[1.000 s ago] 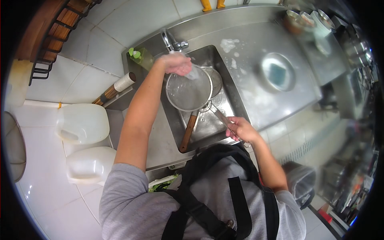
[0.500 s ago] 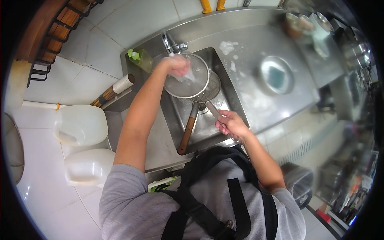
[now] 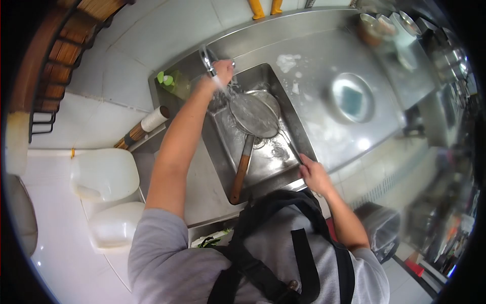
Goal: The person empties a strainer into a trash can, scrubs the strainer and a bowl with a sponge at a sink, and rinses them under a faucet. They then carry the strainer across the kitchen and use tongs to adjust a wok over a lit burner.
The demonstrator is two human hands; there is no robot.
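My right hand (image 3: 315,176) grips the handle of a round mesh strainer (image 3: 253,115), which is tilted inside the metal sink (image 3: 296,114). Water from the tap (image 3: 207,60) runs down onto the strainer's mesh. At the tap, my left hand (image 3: 223,71) is closed round the tap knob (image 3: 233,65), mostly covering it. Beneath the strainer lies a round metal utensil with a wooden handle (image 3: 240,177); the strainer hides part of its round end.
Right of the sink, a round metal dish (image 3: 365,101) with a blue-green piece inside sits on the steel counter (image 3: 314,61). A green-topped bottle (image 3: 174,83) and a bamboo brush (image 3: 144,126) stand at left. White plastic jugs (image 3: 104,175) are beside the sink.
My left hand has moved from inside the strainer up to the tap knob. The strainer has gone lower into the sink and tilted, and my right hand has shifted right and nearer my body.
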